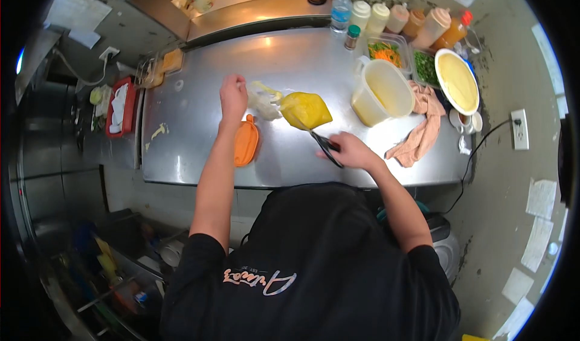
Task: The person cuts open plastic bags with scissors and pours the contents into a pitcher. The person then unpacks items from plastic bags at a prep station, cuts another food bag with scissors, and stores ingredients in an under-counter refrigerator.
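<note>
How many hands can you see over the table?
2: the left hand is near some crumpled clear plastic, and the right hand grips a black-handled tool by the yellow bag.

This looks like a restaurant kitchen: the counter (205, 69) is steel, squeeze bottles (397, 19) stand in a row by the wall (492, 93), tubs (404, 49) hold cut vegetables (426, 68), and a black shirt (344, 244) bears a printed logo (279, 285)

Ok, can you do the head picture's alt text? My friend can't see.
A person's right hand holds a black-handled tool pointed at a bag of yellow stuff over a metal counter, the left hand near the bag's clear end. A plastic tub sits nearby.
</note>
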Tool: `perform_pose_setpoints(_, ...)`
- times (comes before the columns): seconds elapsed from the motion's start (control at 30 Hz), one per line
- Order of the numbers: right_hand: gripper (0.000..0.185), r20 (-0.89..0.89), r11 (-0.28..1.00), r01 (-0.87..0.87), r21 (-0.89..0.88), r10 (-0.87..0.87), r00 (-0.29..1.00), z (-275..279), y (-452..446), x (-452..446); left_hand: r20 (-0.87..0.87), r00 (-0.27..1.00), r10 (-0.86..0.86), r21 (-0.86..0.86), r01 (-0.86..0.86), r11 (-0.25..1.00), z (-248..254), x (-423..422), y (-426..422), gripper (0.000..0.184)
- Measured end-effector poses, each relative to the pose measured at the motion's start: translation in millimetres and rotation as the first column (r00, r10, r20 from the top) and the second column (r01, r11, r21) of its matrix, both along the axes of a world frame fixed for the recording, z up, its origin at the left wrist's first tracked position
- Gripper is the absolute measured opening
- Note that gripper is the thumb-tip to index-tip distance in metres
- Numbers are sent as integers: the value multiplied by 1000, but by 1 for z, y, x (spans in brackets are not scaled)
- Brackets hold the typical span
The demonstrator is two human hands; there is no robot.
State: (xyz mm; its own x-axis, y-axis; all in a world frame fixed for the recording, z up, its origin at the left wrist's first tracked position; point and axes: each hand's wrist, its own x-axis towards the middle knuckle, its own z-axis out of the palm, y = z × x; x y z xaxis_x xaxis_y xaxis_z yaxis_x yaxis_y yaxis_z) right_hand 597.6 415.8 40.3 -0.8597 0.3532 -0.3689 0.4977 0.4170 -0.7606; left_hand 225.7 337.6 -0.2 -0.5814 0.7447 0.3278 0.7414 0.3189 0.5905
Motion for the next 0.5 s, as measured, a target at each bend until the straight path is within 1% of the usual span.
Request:
perform_pose_setpoints(0.03,49,-20,991,13,134,-11,1000,-5,-7,17,58,996,74,34,-76,997,-4,-12,0,20)
perform_pose_setpoints(0.07,46,-47,964,25,265,-13,999,-16,-15,32,85,990,109,67,-115,991,-12,-22,1,23)
perform_pose_setpoints(0.13,37,-76,882,46,469,-11,997,-45,-21,54,129,973,190,132,-207,969,-22,-39,-6,30)
perform_pose_setpoints(0.2,29,10,804,-30,594,30,1000,-57,-18,66,-19,984,179,79,-177,981,-15,-19,-26,46)
perform_pose_setpoints(0.23,24,160,879,-13,477,-73,984,-51,-18,63,-4,983,182,57,-181,982,-10,3,-52,47)
perform_pose_setpoints(0.27,23,32,856,-11,517,-6,999,-68,-13,78,10,983,185,34,-185,982,-3,27,-78,48)
perform_pose_setpoints(0.3,30,-52,824,-102,557,158,986,-102,2,91,25,982,188,10,-188,982,5,53,-103,51)
perform_pose_setpoints(0.33,36,82,661,-311,682,354,932,-92,9,96,193,973,124,-32,-121,992,21,71,-134,48)
perform_pose_setpoints(0.37,37,208,856,-141,497,40,977,-27,-16,66,-72,991,111,-44,-114,992,26,91,-170,43)
perform_pose_setpoints(0.4,37,149,848,-121,517,51,988,-32,-18,63,-17,988,156,-55,-157,986,32,104,-201,34)
perform_pose_setpoints(0.43,37,171,859,-170,483,98,980,-17,-28,49,-49,973,224,-34,-226,973,18,110,-238,25)
perform_pose_setpoints(0.47,42,134,819,-246,518,206,969,-31,-30,45,57,941,334,-18,-333,943,5,116,-274,24)
perform_pose_setpoints(0.5,42,186,812,-347,470,293,938,-26,-36,27,175,888,425,-9,-430,903,-10,122,-309,23)
